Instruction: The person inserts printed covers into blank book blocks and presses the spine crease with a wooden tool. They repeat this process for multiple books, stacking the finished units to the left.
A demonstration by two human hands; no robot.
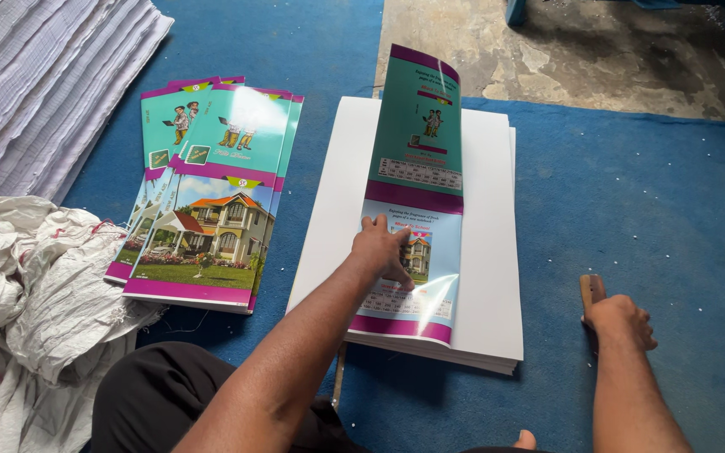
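The left hand (383,247), arm stretched forward, presses flat with open grip on a glossy printed cover (417,197) folded upward atop a stack of white sheets (488,243). The right hand (620,319), knuckles up, closes its grip around a wooden-handled tool (591,291) on the blue carpet (631,193).

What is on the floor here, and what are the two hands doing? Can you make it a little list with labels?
Left hand: presses flat on a glossy printed cover sheet
Cover sheet: lies on a stack of white boards, its far end curling up
Right hand: grips a wooden-handled tool on the blue mat
Left side: pile of colourful covers showing a house, crumpled white sack, stacked white paper
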